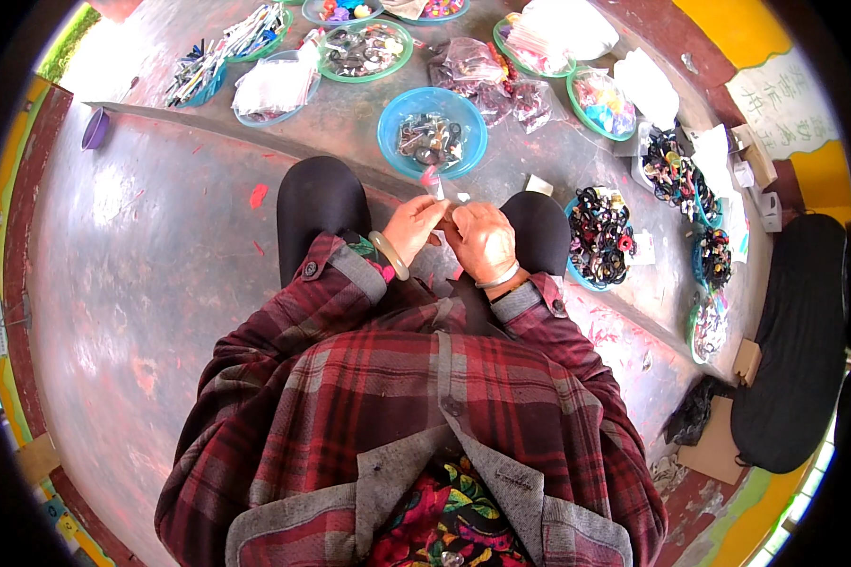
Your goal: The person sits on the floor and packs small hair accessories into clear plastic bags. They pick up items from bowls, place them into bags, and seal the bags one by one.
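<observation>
My left hand [413,228] and my right hand [483,243] meet above my lap, between my knees, fingertips almost touching. A small clear plastic bag [431,178] with a pink patch sticks up from the left thumb and fingers, which pinch it. Curled inward beside it, the right fingers are closed; whatever lies in them is hidden. Just beyond the hands stands a blue basin [388,137] holding a loose heap of small dark and silvery pieces [432,140]. A white scrap [539,184] lies by my right knee.
To the right, a blue basin holds black hair ties [600,231]. Several more basins line the far side, including a green one with dark pieces [364,52] and one of pens [197,74]. Pinkish plastic bags [487,85] lie between them. A long black cushion [792,340] rests far right.
</observation>
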Demonstrator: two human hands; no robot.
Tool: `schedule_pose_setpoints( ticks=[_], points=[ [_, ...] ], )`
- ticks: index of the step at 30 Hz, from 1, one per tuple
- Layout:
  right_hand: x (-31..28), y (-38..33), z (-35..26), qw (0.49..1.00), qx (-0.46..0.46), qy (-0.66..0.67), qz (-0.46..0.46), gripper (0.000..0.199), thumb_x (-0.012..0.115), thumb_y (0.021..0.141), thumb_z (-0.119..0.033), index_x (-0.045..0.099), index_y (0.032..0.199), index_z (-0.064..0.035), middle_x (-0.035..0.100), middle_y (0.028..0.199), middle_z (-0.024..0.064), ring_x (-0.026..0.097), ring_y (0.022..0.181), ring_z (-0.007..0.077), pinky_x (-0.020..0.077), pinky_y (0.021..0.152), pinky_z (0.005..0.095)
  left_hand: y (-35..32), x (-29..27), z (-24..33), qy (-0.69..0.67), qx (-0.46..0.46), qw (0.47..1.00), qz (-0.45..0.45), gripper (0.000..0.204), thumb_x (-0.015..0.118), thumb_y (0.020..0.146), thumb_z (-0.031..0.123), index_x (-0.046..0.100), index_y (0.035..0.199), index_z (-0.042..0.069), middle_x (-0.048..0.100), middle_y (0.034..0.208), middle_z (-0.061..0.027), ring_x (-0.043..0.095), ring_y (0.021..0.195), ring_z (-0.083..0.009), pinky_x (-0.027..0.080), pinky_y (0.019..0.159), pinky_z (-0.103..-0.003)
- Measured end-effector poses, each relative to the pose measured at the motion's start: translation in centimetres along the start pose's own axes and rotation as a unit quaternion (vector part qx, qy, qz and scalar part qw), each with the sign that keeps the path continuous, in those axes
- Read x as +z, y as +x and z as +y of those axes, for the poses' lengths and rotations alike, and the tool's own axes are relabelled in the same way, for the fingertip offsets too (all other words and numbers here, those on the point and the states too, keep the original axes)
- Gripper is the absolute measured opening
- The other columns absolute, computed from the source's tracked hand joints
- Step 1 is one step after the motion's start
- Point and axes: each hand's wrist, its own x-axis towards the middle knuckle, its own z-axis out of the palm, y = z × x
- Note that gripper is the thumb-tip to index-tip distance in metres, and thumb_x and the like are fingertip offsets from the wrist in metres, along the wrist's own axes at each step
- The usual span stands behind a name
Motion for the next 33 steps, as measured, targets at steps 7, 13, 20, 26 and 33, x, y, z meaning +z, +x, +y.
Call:
schedule_pose_setpoints(
  ticks=[7,13,20,26,33],
  points=[
    [-0.2,-0.2,0.0,0.999,0.003,0.042,-0.024,0.019,0.069,0.065,-0.016,0.053,0.067,-0.0061,0.051,0.064,0.0078,0.053,0.063,0.0275,0.0418,0.056,0.0379,-0.5,0.2,0.5,-0.023,-0.009,1.0,-0.016,0.024,0.048,0.089,0.019,0.054,0.106,0.004,0.058,0.087,-0.0005,0.054,0.072,-0.0067,0.041,0.055,-0.02],
    [-0.4,-0.4,0.3,0.974,0.153,0.165,-0.038,0.019,0.069,0.068,-0.019,0.06,0.077,-0.0055,0.057,0.07,0.0081,0.057,0.066,0.0229,0.0444,0.057,0.0323,0.3,-0.4,0.0,0.023,0.002,1.0,0.005,0.023,0.048,0.087,0.014,0.054,0.106,0.003,0.061,0.087,-0.0022,0.056,0.068,-0.0066,0.039,0.051,-0.018],
    [-0.1,-0.7,2.6,0.822,0.346,0.447,-0.073,0.023,0.067,0.074,-0.015,0.061,0.089,0.0011,0.061,0.076,0.0054,0.057,0.071,0.0114,0.0441,0.065,0.0239,0.0,-1.1,0.8,0.095,0.044,0.994,-0.021,0.018,0.052,0.084,0.013,0.057,0.098,0.002,0.063,0.08,-0.0037,0.048,0.057,-0.0045,0.036,0.047,-0.018],
    [-0.3,-0.9,2.8,0.712,0.399,0.562,-0.132,0.015,0.065,0.076,-0.012,0.065,0.083,0.0004,0.062,0.074,0.0009,0.053,0.069,0.0081,0.0392,0.066,0.0204,0.0,-1.1,1.3,0.059,-0.009,0.998,0.009,0.02,0.056,0.084,0.016,0.057,0.098,0.001,0.064,0.084,-0.0059,0.055,0.065,-0.0067,0.037,0.047,-0.018],
    [-0.1,-1.0,2.7,0.71,0.399,0.545,-0.197,0.02,0.065,0.076,-0.017,0.066,0.088,-0.0009,0.063,0.075,0.0006,0.051,0.068,0.0074,0.0377,0.063,0.023,-0.1,-1.3,1.7,-0.004,-0.034,0.999,0.016,0.023,0.055,0.086,0.018,0.057,0.102,0.001,0.064,0.087,-0.0055,0.059,0.073,-0.0086,0.039,0.045,-0.017]
  ],
)
